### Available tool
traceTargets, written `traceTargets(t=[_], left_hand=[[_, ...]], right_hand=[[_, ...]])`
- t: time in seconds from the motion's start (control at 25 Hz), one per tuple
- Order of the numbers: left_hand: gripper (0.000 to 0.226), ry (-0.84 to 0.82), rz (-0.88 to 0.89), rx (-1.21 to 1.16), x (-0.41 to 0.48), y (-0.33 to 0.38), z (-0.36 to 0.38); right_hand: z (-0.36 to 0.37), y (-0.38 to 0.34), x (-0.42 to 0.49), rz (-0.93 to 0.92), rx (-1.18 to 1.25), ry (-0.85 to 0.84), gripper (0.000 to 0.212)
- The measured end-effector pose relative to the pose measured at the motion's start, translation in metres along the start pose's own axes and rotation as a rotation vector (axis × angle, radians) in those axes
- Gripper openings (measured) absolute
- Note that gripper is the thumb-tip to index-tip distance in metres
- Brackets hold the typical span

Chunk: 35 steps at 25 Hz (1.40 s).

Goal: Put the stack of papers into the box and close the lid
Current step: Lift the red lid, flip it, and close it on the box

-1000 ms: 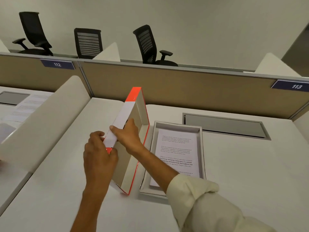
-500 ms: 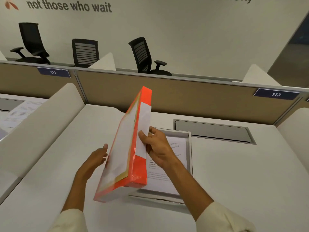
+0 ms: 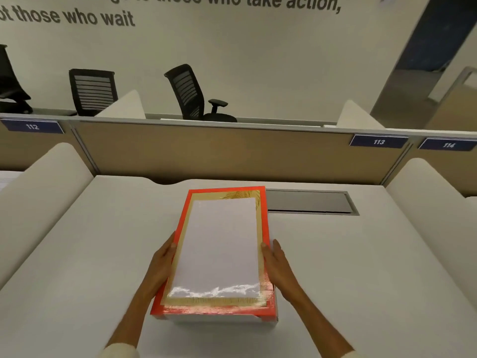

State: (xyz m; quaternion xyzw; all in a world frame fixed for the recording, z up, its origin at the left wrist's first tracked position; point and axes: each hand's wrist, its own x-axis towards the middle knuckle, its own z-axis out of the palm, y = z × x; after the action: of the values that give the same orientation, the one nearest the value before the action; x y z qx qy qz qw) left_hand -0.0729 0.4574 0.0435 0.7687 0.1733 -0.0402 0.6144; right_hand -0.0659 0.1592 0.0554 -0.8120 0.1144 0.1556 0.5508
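The orange lid point(image 3: 219, 251), with a gold border and a white panel on top, lies flat over the white box point(image 3: 224, 322) in the middle of the desk. Only the box's near wall shows below the lid. The papers are hidden under the lid. My left hand point(image 3: 162, 264) presses the lid's left edge and my right hand point(image 3: 277, 262) presses its right edge, fingers along the sides.
The white desk point(image 3: 348, 267) has a grey cable hatch point(image 3: 309, 201) right behind the box. Curved white dividers point(image 3: 41, 192) flank the desk on both sides. A tan partition point(image 3: 232, 153) closes the back, with black chairs point(image 3: 196, 94) beyond it.
The lid went from standing on edge left of the open box, through a tilt, to lying flat on the box. The papers are now covered. Both hands moved to the lid's sides.
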Motion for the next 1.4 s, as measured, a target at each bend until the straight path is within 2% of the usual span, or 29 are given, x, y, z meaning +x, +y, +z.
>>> traceTargets(t=[0.08, 0.2, 0.4, 0.44, 0.6, 0.68, 0.76, 0.84, 0.92, 1.0, 1.04, 1.12, 1.16, 1.24, 1.32, 1.4], left_hand=[[0.060, 0.038, 0.034, 0.052, 0.005, -0.012, 0.014], [0.095, 0.115, 0.052, 0.122, 0.016, -0.031, 0.023], [0.110, 0.109, 0.074, 0.211, 0.025, -0.039, 0.034], [0.106, 0.122, 0.064, 0.201, 0.025, -0.040, 0.036], [0.064, 0.136, 0.018, 0.240, 0.021, -0.043, 0.043], [0.055, 0.157, -0.002, 0.228, 0.019, -0.041, 0.047], [0.055, 0.164, -0.003, 0.232, 0.019, -0.040, 0.048], [0.072, 0.174, 0.026, 0.247, 0.022, -0.041, 0.050], [0.104, 0.206, 0.034, 0.227, 0.027, -0.046, 0.049], [0.124, 0.222, 0.032, 0.210, 0.034, -0.056, 0.048], [0.126, 0.221, 0.016, 0.209, 0.035, -0.056, 0.047], [0.110, 0.196, -0.004, 0.315, 0.030, -0.047, 0.049], [0.092, 0.226, 0.038, 0.476, 0.029, -0.043, 0.051], [0.068, 0.256, 0.303, 0.840, 0.030, -0.041, 0.058], [0.068, 0.172, 0.466, 0.936, 0.031, -0.036, 0.069], [0.072, 0.093, 0.498, 0.970, 0.036, -0.040, 0.081]], right_hand=[[0.003, 0.020, 0.006, 0.029, -0.097, 0.044, 0.062], [0.007, 0.041, 0.014, 0.036, -0.134, 0.055, 0.062], [0.008, 0.059, 0.027, 0.028, -0.136, 0.099, 0.056], [0.008, 0.061, 0.029, 0.021, -0.134, 0.104, 0.054], [0.009, 0.073, 0.039, 0.008, -0.128, 0.122, 0.055], [0.011, 0.077, 0.043, 0.009, -0.125, 0.132, 0.059], [0.012, 0.078, 0.045, 0.007, -0.122, 0.135, 0.058], [0.012, 0.076, 0.048, 0.016, -0.144, 0.124, 0.050], [0.012, 0.076, 0.051, 0.014, -0.178, 0.121, 0.053], [0.011, 0.077, 0.051, 0.009, -0.188, 0.121, 0.069], [0.010, 0.076, 0.049, 0.010, -0.183, 0.116, 0.085], [0.010, 0.072, 0.045, 0.002, -0.248, 0.149, 0.112], [0.012, 0.070, 0.043, -0.031, -0.357, 0.227, 0.114], [0.021, 0.062, 0.040, -0.180, -0.591, 0.377, 0.102], [0.036, 0.053, 0.041, -0.318, -0.711, 0.312, 0.091], [0.048, 0.053, 0.045, -0.360, -0.793, 0.236, 0.089]])
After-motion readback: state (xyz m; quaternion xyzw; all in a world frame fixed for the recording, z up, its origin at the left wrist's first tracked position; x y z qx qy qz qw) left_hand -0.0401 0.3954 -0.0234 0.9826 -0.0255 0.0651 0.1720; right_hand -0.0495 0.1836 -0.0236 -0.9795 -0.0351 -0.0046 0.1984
